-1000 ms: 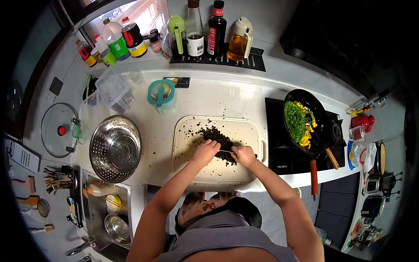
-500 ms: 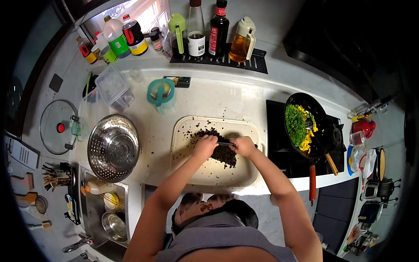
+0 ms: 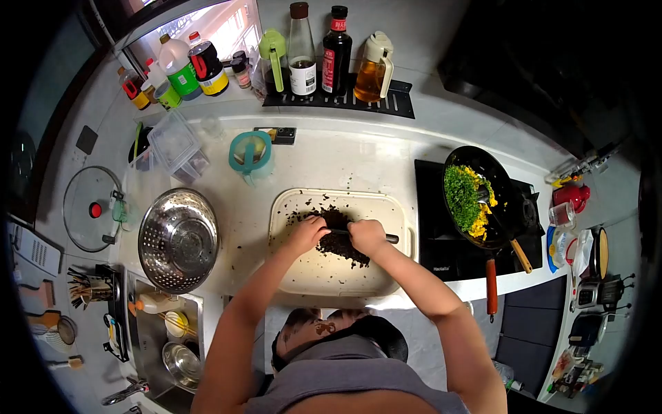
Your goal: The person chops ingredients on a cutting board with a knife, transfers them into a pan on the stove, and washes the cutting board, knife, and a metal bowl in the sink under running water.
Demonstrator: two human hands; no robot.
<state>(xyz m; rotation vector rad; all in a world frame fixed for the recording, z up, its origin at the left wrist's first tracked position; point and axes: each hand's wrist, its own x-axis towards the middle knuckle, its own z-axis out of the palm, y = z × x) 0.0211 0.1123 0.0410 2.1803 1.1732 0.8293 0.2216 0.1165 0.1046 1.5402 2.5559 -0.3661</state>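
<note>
The left hand (image 3: 310,233), right hand (image 3: 367,236) and knife (image 3: 339,232) have shifted left across the cutting board (image 3: 383,272).
Right fingers wrap the handle (image 3: 392,239); left fingers curl at the blade's far end, grip unclear; dark chopped pieces (image 3: 352,254) lie mid-board.

The board (image 3: 324,277) lies between the colander (image 3: 178,240) and wok (image 3: 476,157).

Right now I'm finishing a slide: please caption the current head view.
Right hand grips a knife, left hand at its blade, above dark chopped bits on a cream board.
</note>
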